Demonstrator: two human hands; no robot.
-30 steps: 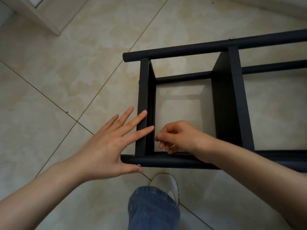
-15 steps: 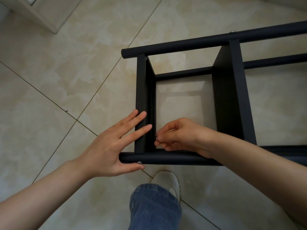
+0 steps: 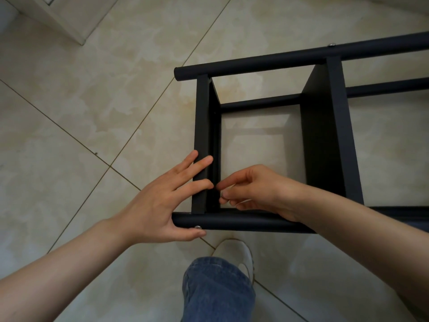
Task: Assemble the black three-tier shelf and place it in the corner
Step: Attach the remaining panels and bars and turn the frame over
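Looking down from my head, the black shelf (image 3: pixel 322 135) lies on its side on the pale tiled floor (image 3: pixel 92 112), just beyond my jeans knee (image 3: pixel 216 291) and white shoe (image 3: pixel 239 252). It is matte black all over: round poles joined by flat panels, with the near pole (image 3: pixel 243 223) closest to me and the far pole (image 3: pixel 278 61) opposite. My left hand (image 3: pixel 160 201) has its fingers straight and spread, resting against the outside of the end panel (image 3: pixel 202 126), with the thumb under the near pole beside a silver screw head (image 3: pixel 197 227). My right hand (image 3: pixel 257 189) reaches inside the frame, its fingertips pinching a small silver piece (image 3: pixel 222 194) close to the inner face of that panel.
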